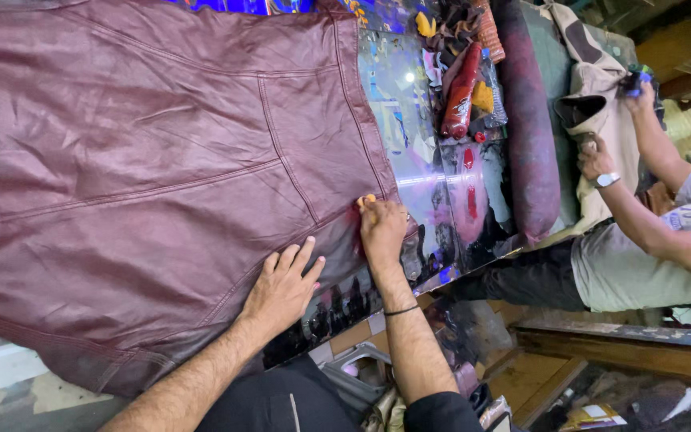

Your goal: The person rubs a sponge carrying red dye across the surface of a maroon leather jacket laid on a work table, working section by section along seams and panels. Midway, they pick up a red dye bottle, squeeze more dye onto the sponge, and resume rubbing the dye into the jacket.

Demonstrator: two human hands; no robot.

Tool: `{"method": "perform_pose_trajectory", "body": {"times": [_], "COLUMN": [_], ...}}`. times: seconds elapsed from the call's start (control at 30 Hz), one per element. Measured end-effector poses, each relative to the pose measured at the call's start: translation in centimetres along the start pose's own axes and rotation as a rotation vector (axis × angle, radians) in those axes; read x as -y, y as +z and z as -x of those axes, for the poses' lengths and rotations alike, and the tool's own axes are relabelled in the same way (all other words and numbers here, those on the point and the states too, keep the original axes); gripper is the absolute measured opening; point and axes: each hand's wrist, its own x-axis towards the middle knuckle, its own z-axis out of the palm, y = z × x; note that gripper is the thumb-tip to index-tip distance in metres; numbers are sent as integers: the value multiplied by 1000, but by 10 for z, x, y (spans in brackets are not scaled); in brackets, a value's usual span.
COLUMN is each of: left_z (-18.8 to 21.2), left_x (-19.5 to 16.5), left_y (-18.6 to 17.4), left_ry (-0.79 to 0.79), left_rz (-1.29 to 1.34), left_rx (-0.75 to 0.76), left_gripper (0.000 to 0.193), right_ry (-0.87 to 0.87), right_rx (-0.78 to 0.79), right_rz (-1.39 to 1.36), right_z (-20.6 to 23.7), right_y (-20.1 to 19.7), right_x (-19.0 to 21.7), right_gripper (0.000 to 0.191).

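While flat, jacket (137, 176) under hands (281, 288)

Maroon leather garment (145, 160) spread flat over a glossy table (417, 136). Left hand (281, 288) pressed palm-down on the leather near its hem; right hand (381, 228) just beside it at the garment's edge, pinching a small yellow sponge (367, 200). Across the table, a co-worker's hands (597, 160) handle a beige jacket (601, 88) beside a pile of rags (465, 72).
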Motion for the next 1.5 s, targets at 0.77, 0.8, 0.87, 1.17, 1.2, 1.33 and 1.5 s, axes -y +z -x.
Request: {"method": "perform_pose_trajectory", "body": {"times": [0.77, 0.8, 0.87, 1.17, 1.2, 1.33, 1.5], "left_z": [-1, 0, 0, 5, 7, 24, 48], "left_x": [1, 1, 1, 6, 8, 15, 13], "left_y": [-4, -5, -6, -7, -9, -24, -42], "left_ry": [6, 4, -3, 4, -24, -127, -212], "left_rz": [-3, -6, -13, 1, -11, -19, -4], "left_rx": [5, 10, 11, 44, 50, 37, 70], "left_gripper": [52, 51, 51, 50, 51, 50, 55], "right_ry": [-192, -124, -86, -11, -11, -161, -93], "right_rx": [38, 42, 14, -37, -68, 47, 1], "right_rz": [-47, -16, 30, -15, -31, -108, -206], "right_z": [-18, -23, -25, -13, -11, 0, 12], "right_y": [-16, -14, -8, -24, -25, -22, -19], "right_x": [-21, -31, -43, -25, -20, 0, 26], "right_gripper": [10, 10, 12, 14, 14, 16, 16]}}
